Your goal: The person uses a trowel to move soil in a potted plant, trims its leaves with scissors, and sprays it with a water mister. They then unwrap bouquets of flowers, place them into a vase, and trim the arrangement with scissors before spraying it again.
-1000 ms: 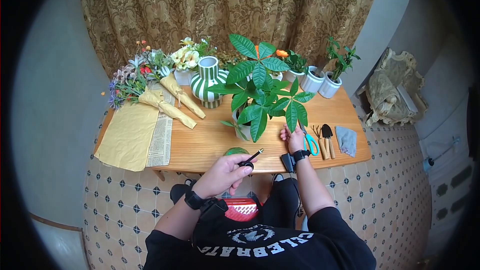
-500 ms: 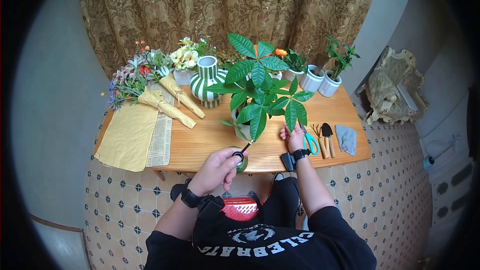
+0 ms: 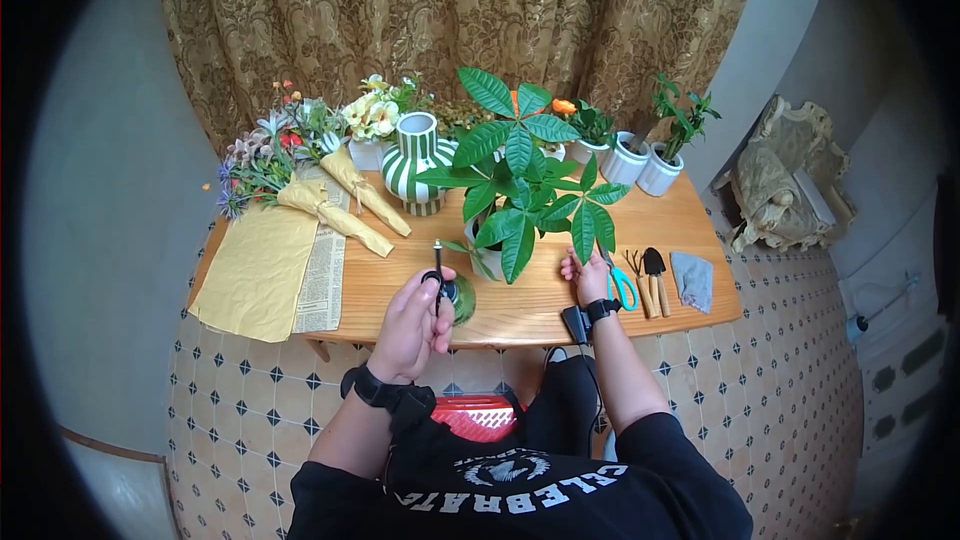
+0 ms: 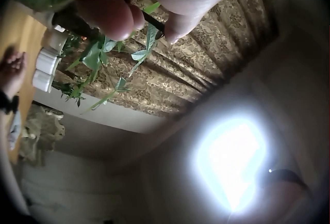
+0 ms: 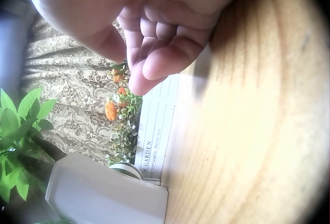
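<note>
My left hand grips the black top of a green spray bottle over the table's front edge. Its thin black nozzle with a pale tip points toward the back of the table. In the left wrist view, thumb and fingers close around a slim black part. Just behind the bottle stands a leafy green plant in a white pot. My right hand rests on the tabletop right of that pot, fingers loosely curled with nothing in them. Close beside it lie turquoise-handled scissors.
Right of the scissors lie a small rake, a trowel and a grey cloth. A striped vase and several small potted plants stand behind. Wrapped bouquets and brown paper cover the left side.
My left hand has moved left and turned, and the nozzle has swung from pointing right to pointing away from me. More of the green bottle shows. The right hand stays where it was.
</note>
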A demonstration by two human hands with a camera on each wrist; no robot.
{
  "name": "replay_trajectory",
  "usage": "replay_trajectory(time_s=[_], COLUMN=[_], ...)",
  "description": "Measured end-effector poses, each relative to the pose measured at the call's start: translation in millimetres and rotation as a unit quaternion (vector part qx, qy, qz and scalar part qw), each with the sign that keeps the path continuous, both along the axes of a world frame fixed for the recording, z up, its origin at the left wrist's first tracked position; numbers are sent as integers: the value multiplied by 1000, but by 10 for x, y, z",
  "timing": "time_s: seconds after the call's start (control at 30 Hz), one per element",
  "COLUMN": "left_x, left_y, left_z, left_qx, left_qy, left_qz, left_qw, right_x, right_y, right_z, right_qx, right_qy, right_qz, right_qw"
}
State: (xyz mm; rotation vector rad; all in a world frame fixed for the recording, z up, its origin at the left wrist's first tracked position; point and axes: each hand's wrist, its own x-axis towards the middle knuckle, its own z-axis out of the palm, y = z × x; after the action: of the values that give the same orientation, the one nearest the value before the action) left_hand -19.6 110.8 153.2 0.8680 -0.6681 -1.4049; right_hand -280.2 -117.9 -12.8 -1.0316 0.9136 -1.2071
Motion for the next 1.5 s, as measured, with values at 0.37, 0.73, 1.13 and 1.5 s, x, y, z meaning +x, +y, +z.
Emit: replay_trajectory(time_s=[0.37,0.73,1.13,1.5], left_x=[82,58,51,-5], left_y=[-45,-51,-52,21], left_z=[-158,-124,-111,34], left_qx=[-18,-24,-21,-28], left_qy=[89,65,38,-47], left_qz=[-49,-86,-65,-101], left_qw=[995,994,997,993], right_x=[-38,-43,-46,-39], right_y=[-45,-68,-54,-58], right_z=[-75,-114,-96,-99], right_qx=[0,2,-3,-2], right_qy=[-9,-7,-18,-11], right_qz=[17,14,22,12], right_qw=[1000,1000,1000,1000])
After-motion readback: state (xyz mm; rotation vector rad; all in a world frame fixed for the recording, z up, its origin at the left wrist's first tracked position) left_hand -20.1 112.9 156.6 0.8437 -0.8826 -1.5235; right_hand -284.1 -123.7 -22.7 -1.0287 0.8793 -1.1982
